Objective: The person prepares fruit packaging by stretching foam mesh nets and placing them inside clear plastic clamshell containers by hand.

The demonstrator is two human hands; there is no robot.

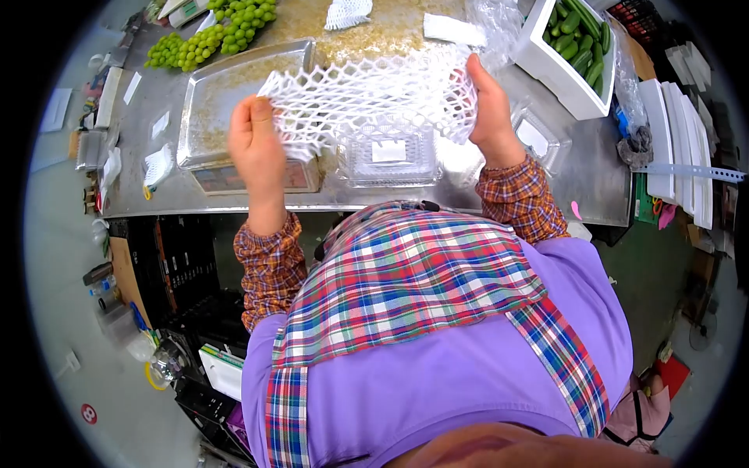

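White net is held up over the front half of the table, stretched between both hands, mesh open. Left hand pinches the left end, fingers closed on it. Right hand is at the right end, thumb up along it; other fingers hidden by mesh, can't tell how tight. Clear box sits below the net, near the front edge, white label inside. Metal tray left of it, toward the left edge; grapes at far left. Foam box of cucumbers on the right side, farther back. Risks: pulling too wide could tear the thin strands; a loose pinch could let an end spring back; lowering the net slack could snag its mesh on the clear box's rim and drag it toward the front edge.
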